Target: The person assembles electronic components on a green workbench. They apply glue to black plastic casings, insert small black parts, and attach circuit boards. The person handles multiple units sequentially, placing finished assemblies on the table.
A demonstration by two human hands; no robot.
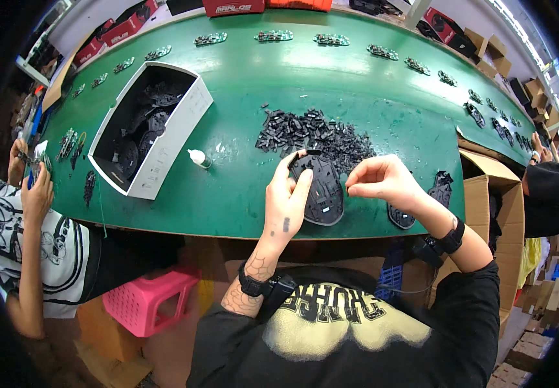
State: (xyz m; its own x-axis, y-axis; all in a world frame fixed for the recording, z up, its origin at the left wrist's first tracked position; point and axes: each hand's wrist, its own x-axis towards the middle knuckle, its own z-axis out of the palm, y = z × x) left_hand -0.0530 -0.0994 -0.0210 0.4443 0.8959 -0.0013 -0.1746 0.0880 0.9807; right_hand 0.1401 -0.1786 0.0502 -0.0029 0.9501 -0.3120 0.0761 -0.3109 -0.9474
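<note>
My left hand (pixel 286 204) grips a black plastic mouse shell (pixel 325 197) by its left side, thumb on top, near the table's front edge. The shell's ribbed inner side faces up. Just right of it hovers my right hand (pixel 383 180), thumb and fingers pinched together; whatever is between the fingertips is too small to name. Behind both hands spreads a pile of small black plastic pieces (pixel 302 129). Partly hidden under my right forearm lies another black shell (pixel 400 218), with a further black shell (pixel 442 189) beside it.
Left on the green table (pixel 241 97) stand a white box (pixel 175 139) of black parts and a small white bottle (pixel 199 159). Circuit boards (pixel 274 36) line the far side. A cardboard carton (pixel 506 239) is at right. People work at both sides; a pink stool (pixel 147 301) stands below left.
</note>
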